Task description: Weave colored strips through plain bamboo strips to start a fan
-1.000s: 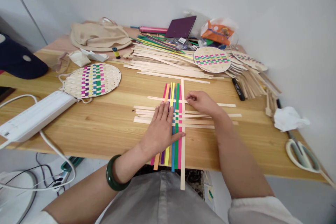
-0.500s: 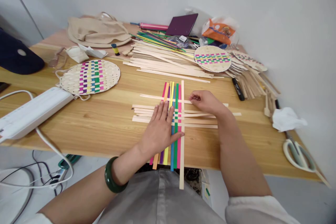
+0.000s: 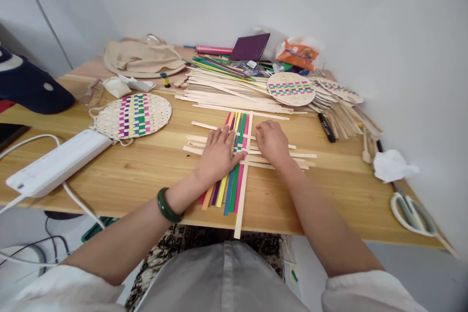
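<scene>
A half-woven mat of coloured strips (image 3: 232,175) crossed by plain wooden strips (image 3: 300,156) lies at the near edge of the wooden table (image 3: 146,175). My left hand (image 3: 218,153), with a green bangle (image 3: 167,206) on its wrist, lies flat and open on the coloured strips. My right hand (image 3: 272,142) rests palm down on the plain cross strips just right of a long plain upright strip (image 3: 242,190), its fingers curled onto them.
Two finished round woven mats (image 3: 132,115) (image 3: 291,88) lie left and back right. A big pile of loose strips (image 3: 226,90) fills the back. A white power strip (image 3: 58,162), a black marker (image 3: 323,126), crumpled tissue (image 3: 394,165) and scissors (image 3: 411,212) lie around.
The weave has slid away from me and turned slightly. My right hand moved left from pinching one cross strip to resting on several strips. My left hand stays on the coloured strips.
</scene>
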Tool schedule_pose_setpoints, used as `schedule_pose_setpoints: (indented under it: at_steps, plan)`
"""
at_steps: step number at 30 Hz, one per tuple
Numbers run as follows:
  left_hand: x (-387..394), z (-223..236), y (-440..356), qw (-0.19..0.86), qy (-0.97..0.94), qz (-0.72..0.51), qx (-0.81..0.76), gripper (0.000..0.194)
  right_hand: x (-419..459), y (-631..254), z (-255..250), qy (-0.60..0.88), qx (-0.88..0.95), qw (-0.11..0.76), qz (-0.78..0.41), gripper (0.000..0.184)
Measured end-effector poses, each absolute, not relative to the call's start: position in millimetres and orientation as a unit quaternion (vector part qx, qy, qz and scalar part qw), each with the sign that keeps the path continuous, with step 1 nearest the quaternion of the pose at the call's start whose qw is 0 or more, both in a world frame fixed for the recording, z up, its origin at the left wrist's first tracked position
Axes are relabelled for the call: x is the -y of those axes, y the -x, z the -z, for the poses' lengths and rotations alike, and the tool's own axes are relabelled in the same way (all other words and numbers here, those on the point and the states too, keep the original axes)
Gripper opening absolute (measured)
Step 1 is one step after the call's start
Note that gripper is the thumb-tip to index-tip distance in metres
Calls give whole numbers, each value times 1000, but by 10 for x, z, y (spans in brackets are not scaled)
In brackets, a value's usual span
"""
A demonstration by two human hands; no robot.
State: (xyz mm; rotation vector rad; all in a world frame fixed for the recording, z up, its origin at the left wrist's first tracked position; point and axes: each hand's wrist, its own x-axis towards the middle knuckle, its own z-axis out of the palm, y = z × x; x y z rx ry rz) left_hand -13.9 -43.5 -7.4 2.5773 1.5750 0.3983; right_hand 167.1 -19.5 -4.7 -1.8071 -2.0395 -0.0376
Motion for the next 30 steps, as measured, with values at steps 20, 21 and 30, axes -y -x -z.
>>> schedule_pose_setpoints:
  at_steps: [20, 21, 30]
  plan:
    - [326, 98, 143, -40, -857, -130, -497, 48, 443, -1387, 269, 644, 739, 180, 82, 22]
    - [341, 89, 134, -46, -856, -125, -500, 47, 445, -1388, 267, 642, 741, 180, 79, 22]
    - [394, 61, 94, -76, -852, -114, -505, 38, 459, -1380, 231, 645, 739, 177, 83, 28]
